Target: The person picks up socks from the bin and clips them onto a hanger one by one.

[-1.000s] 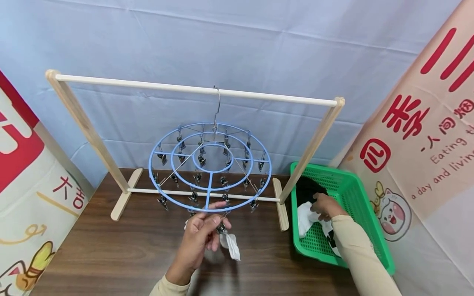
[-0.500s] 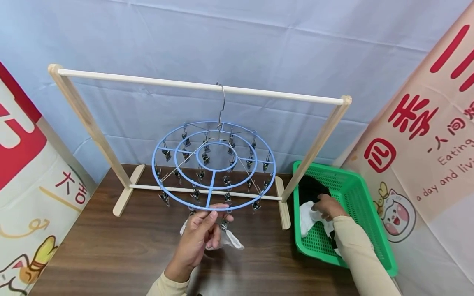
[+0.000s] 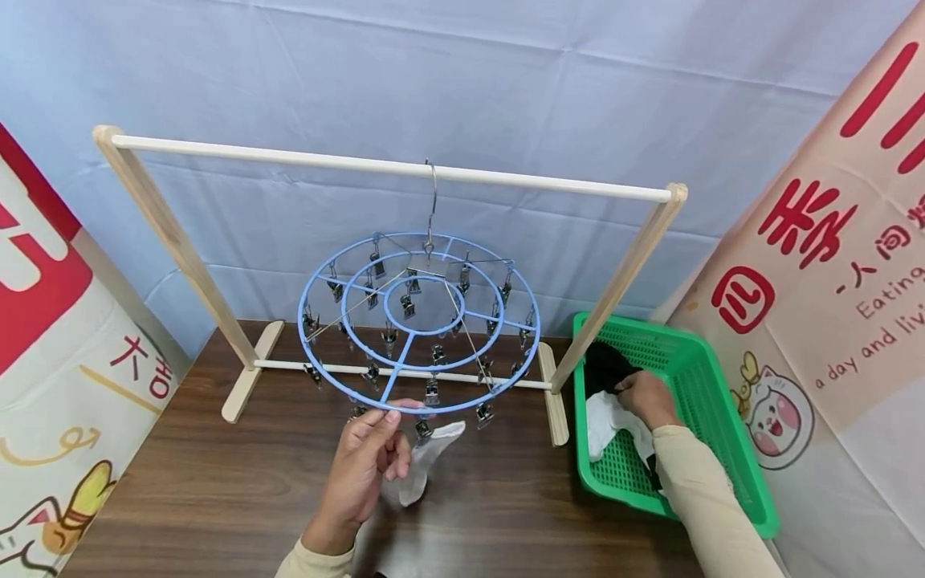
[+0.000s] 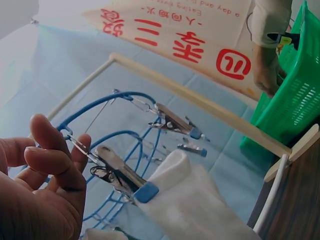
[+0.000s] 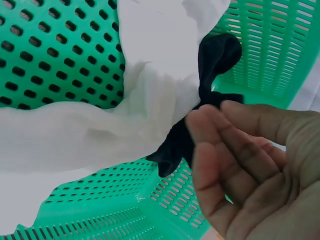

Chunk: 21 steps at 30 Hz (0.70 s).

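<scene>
My left hand (image 3: 364, 461) pinches the front rim of a round blue clip hanger (image 3: 405, 361), thumb on top. The hanger has three rings with many small metal clips. Just right of that hand, a metal clip (image 4: 120, 172) with blue tips grips a white sock (image 3: 426, 466), which dangles above the table. My right hand (image 3: 646, 397) is inside the green basket (image 3: 723, 401), its thumb and fingertips pinching a black sock (image 5: 177, 142). White socks (image 5: 155, 100) lie against the black one, and part of the black cloth is hidden behind the fingers.
A wooden rack stands on the brown table (image 3: 181, 482), its top bar (image 3: 325, 162) carrying the hanger's metal hook (image 3: 433, 201). The rack's right post (image 3: 614, 289) rises close beside the basket. A blue cloth backdrop hangs behind, with printed panels at both sides.
The hanger has turned, its front rim shifting left with my left hand, and the clipped white sock has swung into fuller view. My right hand stays in the basket, moving only slightly.
</scene>
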{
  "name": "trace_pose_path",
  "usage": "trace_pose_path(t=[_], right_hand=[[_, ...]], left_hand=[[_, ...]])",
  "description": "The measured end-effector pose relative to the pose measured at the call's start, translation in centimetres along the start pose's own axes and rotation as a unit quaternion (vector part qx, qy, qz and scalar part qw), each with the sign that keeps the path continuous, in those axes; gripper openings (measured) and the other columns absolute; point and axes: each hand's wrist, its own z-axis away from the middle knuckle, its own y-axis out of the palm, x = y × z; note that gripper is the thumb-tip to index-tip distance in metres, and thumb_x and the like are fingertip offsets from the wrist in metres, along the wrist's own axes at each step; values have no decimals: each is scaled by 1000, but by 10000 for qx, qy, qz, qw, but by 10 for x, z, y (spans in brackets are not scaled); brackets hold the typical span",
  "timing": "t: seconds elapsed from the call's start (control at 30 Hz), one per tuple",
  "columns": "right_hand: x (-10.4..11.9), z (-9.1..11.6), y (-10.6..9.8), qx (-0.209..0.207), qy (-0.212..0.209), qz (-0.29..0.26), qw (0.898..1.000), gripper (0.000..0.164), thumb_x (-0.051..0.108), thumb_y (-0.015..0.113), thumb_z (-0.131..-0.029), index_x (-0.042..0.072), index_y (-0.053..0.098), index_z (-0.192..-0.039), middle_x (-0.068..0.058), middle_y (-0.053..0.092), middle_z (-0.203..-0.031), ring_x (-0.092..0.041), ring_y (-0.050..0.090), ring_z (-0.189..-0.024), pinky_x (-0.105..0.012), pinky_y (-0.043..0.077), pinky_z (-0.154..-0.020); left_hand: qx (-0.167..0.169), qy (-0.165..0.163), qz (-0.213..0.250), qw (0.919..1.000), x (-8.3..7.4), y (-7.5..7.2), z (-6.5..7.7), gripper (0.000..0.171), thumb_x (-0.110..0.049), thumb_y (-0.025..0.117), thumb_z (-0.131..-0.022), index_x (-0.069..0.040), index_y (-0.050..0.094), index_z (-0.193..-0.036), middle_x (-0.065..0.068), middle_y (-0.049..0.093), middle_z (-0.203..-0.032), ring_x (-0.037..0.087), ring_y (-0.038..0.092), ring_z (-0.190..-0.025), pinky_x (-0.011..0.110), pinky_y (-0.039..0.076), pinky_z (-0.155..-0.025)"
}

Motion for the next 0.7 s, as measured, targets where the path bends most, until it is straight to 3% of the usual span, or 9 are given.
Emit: trace_pose_path(t=[0.1,0.23,0.33,0.57,0.7], right_hand=[[1,1,-1,-252,-96,-64,9996,18,1,61,-86,-8,71,-99,-22,69,-92,-28,62,-67,-38,52,-55],[1,3,-2,-407,-220,-75,9989,14,6,62,-88,-4,72,-91,-16,69,-81,-23,60,-62,-37,50,-53],[0,5,-3,-433,-311,-70,9986,13,9,65,-87,-1,72,-87,-13,68,-79,-23,60,-64,-38,51,-55],[2,13,-1,-548,-414,-40,9976,19,18,72,-85,3,64,-77,-9,63,-72,-21,55,-59,-35,45,-51],[5,17,-4,-634,-637,-17,9960,24,20,68,-88,6,56,-72,-4,53,-62,-19,47,-55,-32,37,-50]], left_hand=[[-104,-36,22,9999,-3,-2,1,31,-10,37,-105,-9,66,-116,-1,55,-56,6,51,-47,22,25,-36],[-209,-20,67,9998,-6,-7,3,32,-10,37,-105,-11,67,-114,-1,55,-56,5,51,-47,28,19,-37],[-301,39,61,9995,-9,-10,3,31,-9,37,-105,-10,68,-112,-1,58,-59,5,51,-47,31,16,-37],[-392,472,-67,9981,-14,-21,0,31,-8,34,-106,0,64,-106,9,70,-91,5,52,-47,37,14,-38],[-745,595,-185,9953,-17,-26,-3,31,-8,34,-106,1,64,-99,10,69,-83,6,49,-44,37,13,-39]])
